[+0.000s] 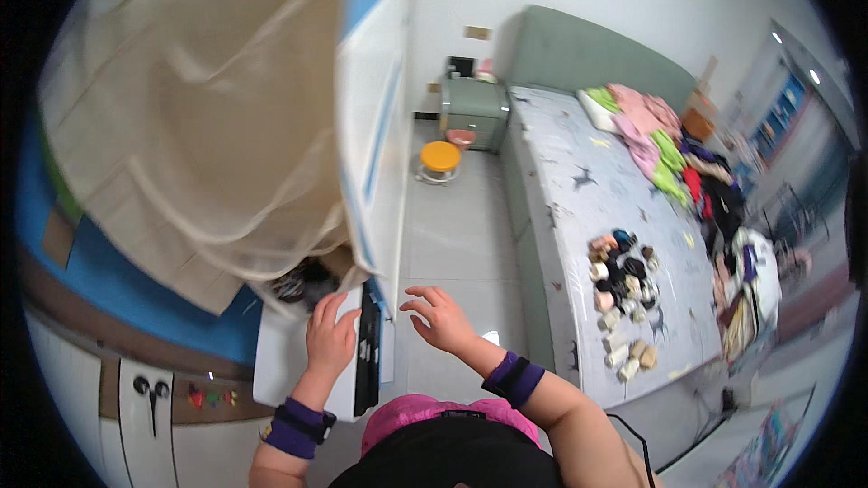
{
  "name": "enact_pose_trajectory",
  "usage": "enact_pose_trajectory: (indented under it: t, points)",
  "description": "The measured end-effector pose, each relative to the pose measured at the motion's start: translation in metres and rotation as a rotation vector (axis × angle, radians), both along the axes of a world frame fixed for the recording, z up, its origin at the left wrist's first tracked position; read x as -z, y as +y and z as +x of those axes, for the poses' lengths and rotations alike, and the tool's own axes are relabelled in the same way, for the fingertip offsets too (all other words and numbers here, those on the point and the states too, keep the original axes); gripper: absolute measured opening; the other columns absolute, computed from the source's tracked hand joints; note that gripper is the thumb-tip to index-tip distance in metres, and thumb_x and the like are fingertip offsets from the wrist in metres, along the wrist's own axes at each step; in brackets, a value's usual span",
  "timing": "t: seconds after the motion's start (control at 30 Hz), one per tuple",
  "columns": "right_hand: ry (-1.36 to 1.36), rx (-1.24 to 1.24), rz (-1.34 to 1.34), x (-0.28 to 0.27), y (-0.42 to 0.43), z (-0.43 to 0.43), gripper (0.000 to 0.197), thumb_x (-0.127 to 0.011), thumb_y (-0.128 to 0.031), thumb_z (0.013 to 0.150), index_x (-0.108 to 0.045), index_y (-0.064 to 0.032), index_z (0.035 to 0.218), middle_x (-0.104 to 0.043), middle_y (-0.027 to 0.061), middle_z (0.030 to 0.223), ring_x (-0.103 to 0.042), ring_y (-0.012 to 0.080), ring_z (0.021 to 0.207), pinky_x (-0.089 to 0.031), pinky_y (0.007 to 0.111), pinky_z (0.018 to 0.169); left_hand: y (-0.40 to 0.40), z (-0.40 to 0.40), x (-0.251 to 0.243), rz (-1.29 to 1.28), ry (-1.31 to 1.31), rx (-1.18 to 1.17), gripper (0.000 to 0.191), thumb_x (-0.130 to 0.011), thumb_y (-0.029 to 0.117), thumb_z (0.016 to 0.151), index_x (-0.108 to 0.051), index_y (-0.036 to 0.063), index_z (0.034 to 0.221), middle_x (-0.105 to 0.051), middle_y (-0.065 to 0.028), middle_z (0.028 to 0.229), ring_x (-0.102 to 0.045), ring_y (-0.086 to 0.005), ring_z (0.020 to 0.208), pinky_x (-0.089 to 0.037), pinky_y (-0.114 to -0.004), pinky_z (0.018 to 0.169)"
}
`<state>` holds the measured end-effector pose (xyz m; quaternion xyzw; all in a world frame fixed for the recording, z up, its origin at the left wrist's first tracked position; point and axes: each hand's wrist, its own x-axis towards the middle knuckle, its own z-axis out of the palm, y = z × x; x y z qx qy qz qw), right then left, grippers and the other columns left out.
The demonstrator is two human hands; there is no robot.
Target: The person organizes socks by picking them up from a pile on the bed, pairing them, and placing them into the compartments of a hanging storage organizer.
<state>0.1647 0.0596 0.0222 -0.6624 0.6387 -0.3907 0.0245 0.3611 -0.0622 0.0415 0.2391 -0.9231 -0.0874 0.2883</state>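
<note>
My left hand hangs over a white panel or drawer, fingers apart and holding nothing. Whether its fingertips touch anything is hard to tell. Just beyond them, a dark bundle lies partly hidden under a large translucent beige sheet, which drapes down in folds. Black pieces line the right side of the white panel. My right hand is in the air above the grey floor, its fingers bent and apart with nothing between them. Both wrists wear purple bands.
On the right is a bed bearing several rolled socks and a heap of clothes. A yellow stool stands near a green nightstand. A white cabinet door with black handles is at lower left.
</note>
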Motion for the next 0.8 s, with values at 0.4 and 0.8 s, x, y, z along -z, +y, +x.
enact_pose_trajectory:
  t: [0.4,0.8]
  points:
    - [-0.232,0.604,-0.036,0.042,0.128,-0.096,0.022,-0.059,-0.003,0.069,-0.058,-0.0121,0.089,-0.052,0.0093,0.111,-0.049,0.0288,0.102,-0.043,0.038,0.086,0.052,-0.118,0.016,0.185,-0.2,0.465,0.021,-0.058,0.004,0.071,-0.063,0.0105,0.091,-0.056,-0.0095,0.109,-0.052,-0.0299,0.099,-0.044,-0.037,0.083]
    - [-0.429,1.06,-0.015,0.082,0.29,-0.142,0.021,-0.059,-0.006,0.069,-0.06,-0.0129,0.09,-0.053,0.0089,0.103,-0.051,0.0287,0.099,-0.043,0.037,0.086,0.168,-0.283,0.045,0.243,-0.368,0.956,0.018,-0.057,0.007,0.075,-0.062,0.0109,0.092,-0.06,-0.006,0.096,-0.056,-0.0263,0.092,-0.046,-0.036,0.077]
